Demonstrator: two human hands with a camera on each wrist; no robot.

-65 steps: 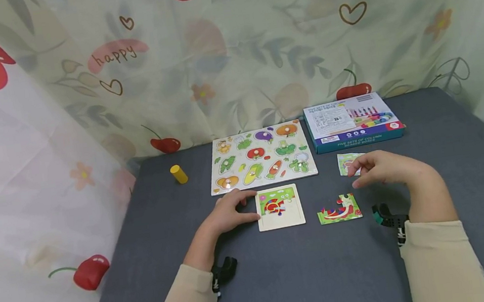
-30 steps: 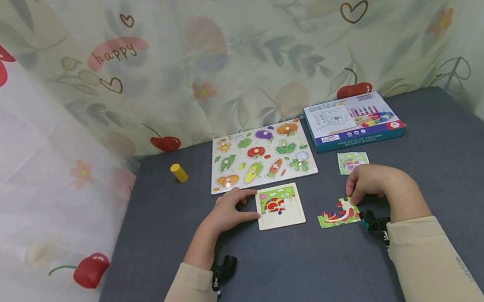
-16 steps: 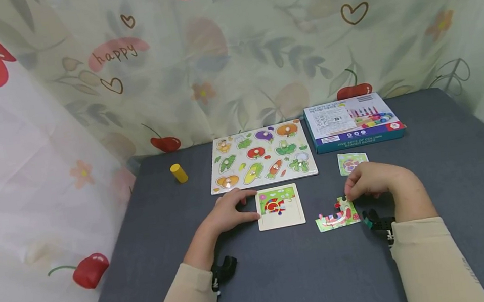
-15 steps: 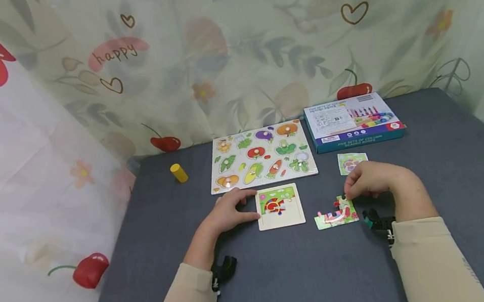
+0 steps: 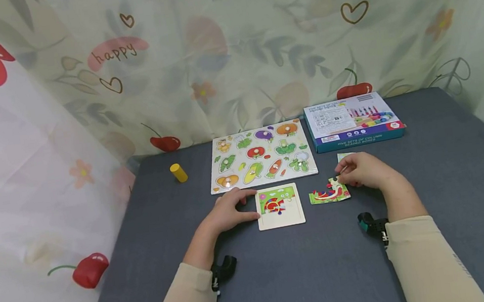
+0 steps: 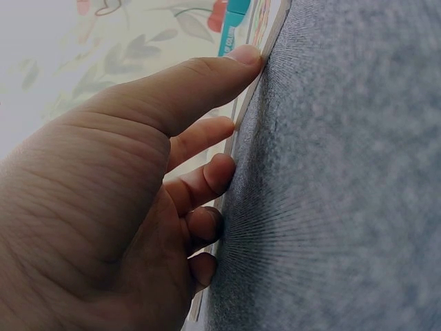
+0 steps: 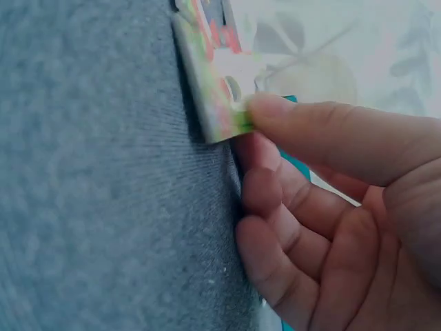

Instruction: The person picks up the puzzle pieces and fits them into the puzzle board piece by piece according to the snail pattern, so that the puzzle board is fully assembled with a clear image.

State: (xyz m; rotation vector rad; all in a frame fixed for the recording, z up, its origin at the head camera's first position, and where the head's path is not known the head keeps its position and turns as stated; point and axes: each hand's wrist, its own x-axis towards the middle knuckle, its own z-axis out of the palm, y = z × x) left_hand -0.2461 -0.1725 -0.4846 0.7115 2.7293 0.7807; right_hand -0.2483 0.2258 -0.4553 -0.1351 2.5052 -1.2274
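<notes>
with right hand (image 5: 364, 171), pinched jagged green-and-red jigsaw section (image 5: 328, 197) by right end beneath thumb, with left hand (image 5: 231, 212), thumb and forefinger spread apart, touched square pale wooden tray (image 5: 282, 221)

R hand (image 7: 337, 200) pinches corner of printed puzzle pc (image 7: 224, 83), thumb on printed face, index mostly hidden behind. Other fingers curl below, nr grey-blue cloth (image 7: 96, 172). Pc is green, white & red, a bit blurry, w/ dark shadow along its edge; runs off top of view. Teal edge (image 7: 297, 167) shows btwn fingers & thumb; pale patterned backdrop (image 7: 324, 41) in bg.
</notes>
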